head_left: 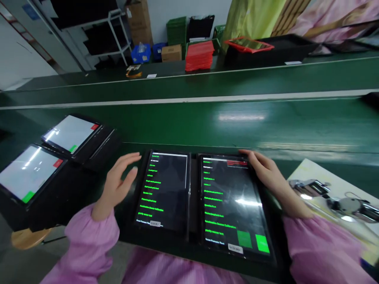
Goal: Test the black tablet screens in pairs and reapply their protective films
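Two tablets lie side by side in front of me, each with a dark screen listing test names in green text. My left hand (117, 184) hovers just left of the left tablet (170, 189), fingers apart and holding nothing. At the upper right corner of the right tablet (227, 189) is my right hand (265, 169), its fingers stretched out along the edge; its fingertips seem to touch there. Green squares and a small red text patch show on the right tablet's screen. Both tablets carry a small white label at the bottom.
Two tablets with white screens (71, 134) rest on black trays at left. To the right, metal devices (352, 207) lie on a pale board (310, 173). Beyond the green bench (177, 122) are a red stack (199, 55), a red-framed tablet (250, 44) and another person's arm (328, 29).
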The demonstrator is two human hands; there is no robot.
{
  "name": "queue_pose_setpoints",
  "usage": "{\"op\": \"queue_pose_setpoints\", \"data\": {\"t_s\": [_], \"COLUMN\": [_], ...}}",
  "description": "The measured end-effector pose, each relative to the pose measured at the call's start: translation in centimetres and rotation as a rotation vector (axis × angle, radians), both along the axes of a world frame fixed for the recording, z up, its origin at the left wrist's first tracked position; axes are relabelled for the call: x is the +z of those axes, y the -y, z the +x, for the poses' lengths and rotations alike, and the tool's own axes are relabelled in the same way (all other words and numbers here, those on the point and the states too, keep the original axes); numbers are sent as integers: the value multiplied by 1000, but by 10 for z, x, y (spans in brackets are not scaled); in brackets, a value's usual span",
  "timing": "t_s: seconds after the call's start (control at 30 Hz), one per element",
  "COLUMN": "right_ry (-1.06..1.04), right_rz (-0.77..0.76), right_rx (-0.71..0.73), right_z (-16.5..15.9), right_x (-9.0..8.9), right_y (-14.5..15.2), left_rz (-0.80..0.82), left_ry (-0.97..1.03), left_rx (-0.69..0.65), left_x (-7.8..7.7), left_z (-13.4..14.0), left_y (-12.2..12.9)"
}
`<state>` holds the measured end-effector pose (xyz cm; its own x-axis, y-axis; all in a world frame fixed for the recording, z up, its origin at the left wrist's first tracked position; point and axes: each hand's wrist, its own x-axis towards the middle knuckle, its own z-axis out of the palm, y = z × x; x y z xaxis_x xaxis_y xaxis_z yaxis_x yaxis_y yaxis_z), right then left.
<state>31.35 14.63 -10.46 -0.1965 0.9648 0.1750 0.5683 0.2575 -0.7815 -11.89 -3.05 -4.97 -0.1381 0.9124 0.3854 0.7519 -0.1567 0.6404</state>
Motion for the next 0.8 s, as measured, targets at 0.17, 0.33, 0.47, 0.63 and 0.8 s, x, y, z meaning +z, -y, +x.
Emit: {"op": "queue_pose_setpoints", "data": {"t_s": [0.17,0.33,0.47,0.63,0.8], "right_ry": [-65,-89,-99,-104,-91], "right_rz": [-82,-107,-131,-161,-205], "right_rx": [18,-38,-60,-68,-97], "right_z": [-17,-13,-11,-12,-12], "right_x": [-8,-13,-14,-12,-9], "right_y": [-14,-10,-12,-11,-12], "left_rz": [-158,-207,-205,-195,-185], "left_ry": [283,406,403,390,387], "left_rx": [67,77,95,105,83], "left_x": [-37,-65,-63,-63,-64], "left_z": [4,-1,-3,0,1], "left_y": [-89,-95,-94,-101,-102]}}
